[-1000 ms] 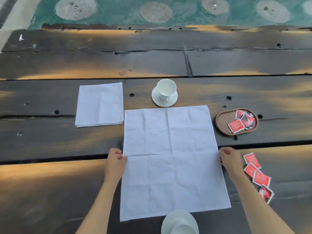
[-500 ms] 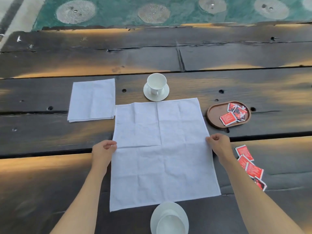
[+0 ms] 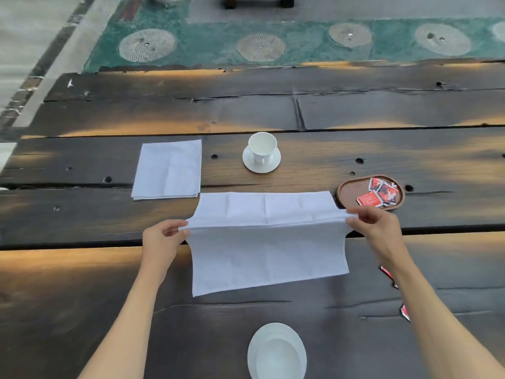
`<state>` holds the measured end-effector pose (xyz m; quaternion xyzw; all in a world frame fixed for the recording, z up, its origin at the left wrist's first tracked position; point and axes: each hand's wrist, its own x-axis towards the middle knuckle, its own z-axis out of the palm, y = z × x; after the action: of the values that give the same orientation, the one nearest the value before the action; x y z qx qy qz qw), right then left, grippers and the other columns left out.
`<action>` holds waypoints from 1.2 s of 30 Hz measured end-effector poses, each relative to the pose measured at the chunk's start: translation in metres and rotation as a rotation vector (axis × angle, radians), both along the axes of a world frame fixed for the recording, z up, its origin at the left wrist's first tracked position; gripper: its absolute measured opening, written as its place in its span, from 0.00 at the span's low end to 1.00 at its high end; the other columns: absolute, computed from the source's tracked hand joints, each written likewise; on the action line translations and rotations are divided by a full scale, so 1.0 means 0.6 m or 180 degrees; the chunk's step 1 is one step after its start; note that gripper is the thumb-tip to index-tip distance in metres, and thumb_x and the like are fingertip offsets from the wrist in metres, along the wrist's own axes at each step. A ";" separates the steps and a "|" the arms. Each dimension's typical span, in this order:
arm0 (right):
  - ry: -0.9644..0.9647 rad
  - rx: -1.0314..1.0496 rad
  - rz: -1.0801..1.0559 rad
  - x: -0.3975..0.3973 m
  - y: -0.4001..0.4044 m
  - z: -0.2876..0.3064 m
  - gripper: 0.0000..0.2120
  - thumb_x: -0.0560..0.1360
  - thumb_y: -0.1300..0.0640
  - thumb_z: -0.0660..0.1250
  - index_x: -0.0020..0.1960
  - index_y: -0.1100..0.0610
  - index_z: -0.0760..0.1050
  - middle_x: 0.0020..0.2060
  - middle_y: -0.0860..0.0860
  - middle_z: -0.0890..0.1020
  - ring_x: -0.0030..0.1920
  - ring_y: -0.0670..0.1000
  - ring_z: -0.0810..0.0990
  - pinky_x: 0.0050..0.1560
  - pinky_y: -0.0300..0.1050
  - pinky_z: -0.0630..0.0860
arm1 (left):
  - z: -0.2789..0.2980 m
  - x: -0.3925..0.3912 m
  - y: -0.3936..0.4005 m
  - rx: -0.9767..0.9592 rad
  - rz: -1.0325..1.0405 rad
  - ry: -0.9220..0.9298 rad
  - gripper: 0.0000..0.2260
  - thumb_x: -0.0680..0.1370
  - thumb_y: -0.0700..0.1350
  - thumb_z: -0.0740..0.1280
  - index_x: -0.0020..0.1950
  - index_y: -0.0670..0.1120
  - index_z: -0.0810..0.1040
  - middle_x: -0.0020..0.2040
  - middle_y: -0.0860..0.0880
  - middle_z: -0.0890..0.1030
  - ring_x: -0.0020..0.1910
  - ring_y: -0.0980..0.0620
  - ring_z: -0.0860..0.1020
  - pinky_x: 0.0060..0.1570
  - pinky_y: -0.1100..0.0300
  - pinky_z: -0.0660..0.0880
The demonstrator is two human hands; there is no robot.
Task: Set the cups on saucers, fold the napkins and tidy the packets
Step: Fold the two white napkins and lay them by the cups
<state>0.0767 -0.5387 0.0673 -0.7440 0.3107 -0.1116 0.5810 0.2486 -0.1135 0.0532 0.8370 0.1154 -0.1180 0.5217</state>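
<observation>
A large white napkin [image 3: 269,253] is lifted along its middle crease above the dark wooden table [image 3: 355,113]. My left hand [image 3: 164,239] pinches its left edge and my right hand [image 3: 379,228] pinches its right edge. The near half hangs down toward me; the far half trails on the table. A folded white napkin [image 3: 168,169] lies at the left. A white cup [image 3: 262,146] stands on a saucer [image 3: 273,165] beyond the napkin. Red packets [image 3: 378,192] lie in a brown oval tray [image 3: 347,191]. My right forearm partly hides more red packets [image 3: 404,313].
Another white saucer [image 3: 276,354] sits at the near edge, with something white on it that I cannot make out. Beyond the table's far edge is a green floor mat [image 3: 300,42] with round patterns, and dark furniture legs [image 3: 255,1].
Both hands have pinched the flat napkin's side edges and lifted it along the middle crease. The view has tilted up a little.
</observation>
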 end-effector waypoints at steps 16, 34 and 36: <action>-0.0933 -0.0843 0.0186 -0.021 0.010 0.244 0.13 0.79 0.68 0.66 0.42 0.53 0.79 0.41 0.43 0.83 0.39 0.38 0.77 0.40 0.29 0.72 | 0.217 -0.042 0.021 -0.0108 -0.0351 -0.0811 0.10 0.79 0.39 0.71 0.42 0.52 0.84 0.42 0.55 0.86 0.46 0.58 0.81 0.43 0.59 0.74; -0.2378 -0.2549 0.1078 0.046 0.129 0.656 0.08 0.78 0.65 0.66 0.47 0.52 0.76 0.37 0.30 0.78 0.37 0.33 0.74 0.38 0.24 0.64 | 0.501 -0.142 -0.103 -0.0020 -0.2241 -0.0970 0.12 0.69 0.55 0.76 0.52 0.57 0.85 0.45 0.60 0.87 0.43 0.64 0.83 0.43 0.64 0.76; -0.2267 -0.2578 0.1115 0.054 0.116 0.659 0.07 0.78 0.66 0.66 0.47 0.54 0.78 0.37 0.29 0.78 0.38 0.33 0.75 0.39 0.24 0.65 | 0.510 -0.157 -0.168 -0.0383 -0.2395 -0.0928 0.10 0.75 0.52 0.74 0.44 0.46 0.84 0.40 0.45 0.86 0.36 0.55 0.81 0.39 0.55 0.74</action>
<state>0.1093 -0.4693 0.4628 -0.8643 -0.1002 -0.3679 0.3280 0.1543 -0.2144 0.3590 0.7968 -0.2812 -0.1873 0.5010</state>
